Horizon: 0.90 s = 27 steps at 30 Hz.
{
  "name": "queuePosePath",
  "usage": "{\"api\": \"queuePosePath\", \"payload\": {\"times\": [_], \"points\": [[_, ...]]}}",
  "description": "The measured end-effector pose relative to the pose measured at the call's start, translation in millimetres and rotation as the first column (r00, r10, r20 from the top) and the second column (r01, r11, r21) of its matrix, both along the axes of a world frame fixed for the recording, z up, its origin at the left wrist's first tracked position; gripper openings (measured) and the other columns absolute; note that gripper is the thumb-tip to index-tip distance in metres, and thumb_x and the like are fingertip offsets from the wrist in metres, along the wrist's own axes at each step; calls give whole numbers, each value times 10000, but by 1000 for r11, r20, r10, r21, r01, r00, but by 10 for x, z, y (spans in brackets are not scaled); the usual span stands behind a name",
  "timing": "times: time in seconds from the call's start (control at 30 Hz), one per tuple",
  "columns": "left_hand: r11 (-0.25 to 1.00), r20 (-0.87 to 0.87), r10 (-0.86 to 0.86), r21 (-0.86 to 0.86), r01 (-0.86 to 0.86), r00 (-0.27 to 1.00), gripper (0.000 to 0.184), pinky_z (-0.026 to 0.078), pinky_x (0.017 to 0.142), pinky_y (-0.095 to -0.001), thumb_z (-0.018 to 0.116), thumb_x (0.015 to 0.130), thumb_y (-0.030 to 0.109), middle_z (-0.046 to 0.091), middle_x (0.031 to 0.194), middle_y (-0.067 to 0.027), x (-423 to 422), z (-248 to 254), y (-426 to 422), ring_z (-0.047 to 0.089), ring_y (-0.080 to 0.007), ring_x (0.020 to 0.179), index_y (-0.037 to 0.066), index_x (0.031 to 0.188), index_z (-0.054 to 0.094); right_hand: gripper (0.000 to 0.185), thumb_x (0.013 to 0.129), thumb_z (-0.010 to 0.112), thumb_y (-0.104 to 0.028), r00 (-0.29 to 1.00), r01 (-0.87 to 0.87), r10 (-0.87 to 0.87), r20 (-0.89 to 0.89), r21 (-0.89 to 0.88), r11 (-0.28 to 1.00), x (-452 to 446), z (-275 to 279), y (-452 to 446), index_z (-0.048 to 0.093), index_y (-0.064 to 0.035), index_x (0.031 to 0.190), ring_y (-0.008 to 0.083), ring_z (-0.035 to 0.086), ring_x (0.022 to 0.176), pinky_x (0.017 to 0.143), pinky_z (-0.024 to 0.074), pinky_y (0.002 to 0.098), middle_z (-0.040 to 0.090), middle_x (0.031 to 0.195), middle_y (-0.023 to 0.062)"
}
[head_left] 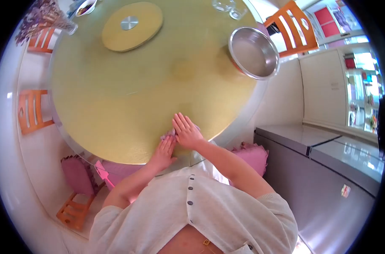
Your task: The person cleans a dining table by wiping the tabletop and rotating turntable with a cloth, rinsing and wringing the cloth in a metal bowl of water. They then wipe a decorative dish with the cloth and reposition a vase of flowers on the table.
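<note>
Both my hands rest near the front edge of a round, golden-yellow table. Under my right hand a crumpled purplish cloth is partly hidden, and that hand lies flat with its fingers stretched forward. Just to the left and closer to my body, my left hand touches the cloth's near side with its fingertips. Its fingers are also stretched out, with the thumb apart. Most of the cloth is covered by the hands.
A steel basin stands at the table's right edge. Farther back are a round turntable, glasses, a white bowl and a vase of dried flowers. Wooden chairs surround the table; a grey chest-like appliance stands right.
</note>
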<state>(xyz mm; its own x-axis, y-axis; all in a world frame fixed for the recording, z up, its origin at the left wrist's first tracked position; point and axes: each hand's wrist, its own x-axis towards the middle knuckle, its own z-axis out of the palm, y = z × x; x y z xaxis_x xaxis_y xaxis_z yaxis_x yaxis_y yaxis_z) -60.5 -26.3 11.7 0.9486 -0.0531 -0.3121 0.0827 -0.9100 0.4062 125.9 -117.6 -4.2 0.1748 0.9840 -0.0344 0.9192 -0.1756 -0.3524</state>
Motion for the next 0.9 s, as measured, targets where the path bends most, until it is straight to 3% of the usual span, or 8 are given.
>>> {"api": "queuePosePath", "payload": {"times": [0.07, 0.27, 0.4, 0.5, 0.57, 0.67, 0.73, 0.9], "points": [[964, 42, 264, -19, -264, 964, 879, 144, 1147, -453, 654, 782, 340, 172, 1492, -261, 169, 44, 201, 151, -383, 1402, -57, 1428, 210, 635, 869, 487, -319, 998, -6, 4, 59, 33, 999, 90, -4, 446, 358, 41, 1375, 332, 241, 1386, 1139, 192, 436, 293, 1470, 205], [823, 155, 539, 111, -557, 828, 869, 131, 1152, -445, 617, 818, 378, 143, 1497, -268, 584, -149, 851, 120, -398, 1406, -73, 1425, 188, 620, 916, 445, -324, 995, -69, 65, 76, 42, 997, 321, -153, 1365, 296, 17, 1412, 302, 216, 1396, 1147, 178, 431, 237, 1505, 168], [862, 99, 497, 57, -503, 862, 869, 129, 1155, -437, 611, 829, 418, 137, 1506, -252, 1211, -120, 967, 123, -375, 1410, -71, 1421, 204, 644, 914, 479, -310, 981, 170, -178, -76, -98, 981, 693, -514, 1256, 251, -15, 1439, 314, 137, 1418, 1161, 117, 431, 191, 1520, 162], [897, 75, 442, -25, -442, 894, 900, 129, 1157, -431, 621, 813, 456, 139, 1511, -239, 1779, -34, 802, 116, -350, 1417, -70, 1419, 214, 696, 920, 466, -362, 932, 346, -363, -13, -279, 896, 1230, -184, 927, 198, 4, 1448, 281, 107, 1429, 1164, 77, 416, 151, 1532, 165], [952, 102, 302, 28, -306, 948, 912, 124, 1159, -424, 623, 807, 466, 138, 1520, -219, 1967, -104, 544, 113, -336, 1421, -67, 1424, 213, 719, 909, 496, -349, 871, 491, -484, 84, -217, 844, 1419, -216, 565, 184, 10, 1448, 284, 93, 1431, 1165, 68, 418, 142, 1532, 173], [984, 135, 176, -1, -178, 975, 899, 114, 1160, -420, 612, 820, 457, 124, 1531, -195, 1871, -148, 242, 109, -319, 1424, -55, 1434, 201, 732, 899, 517, -341, 856, 516, -498, 139, -162, 841, 1425, -148, 91, 184, 13, 1447, 308, 89, 1429, 1165, 63, 430, 160, 1524, 186], [986, 94, 166, -3, -166, 982, 890, 109, 1161, -417, 605, 827, 449, 116, 1535, -187, 1719, -74, 300, 104, -311, 1426, -49, 1439, 193, 749, 886, 539, -344, 830, 551, -554, 63, 58, 832, 1260, -216, 33, 192, 8, 1448, 330, 99, 1425, 1164, 63, 438, 173, 1523, 183], [935, 44, 349, 48, -351, 936, 867, 100, 1163, -409, 595, 838, 436, 116, 1538, -178, 991, -151, 724, 93, -295, 1431, -38, 1443, 192, 721, 872, 559, -373, 943, 329, -324, 78, -64, 942, 556, -132, 828, 281, 1, 1422, 323, 146, 1417, 1163, 85, 445, 214, 1513, 171]]}}
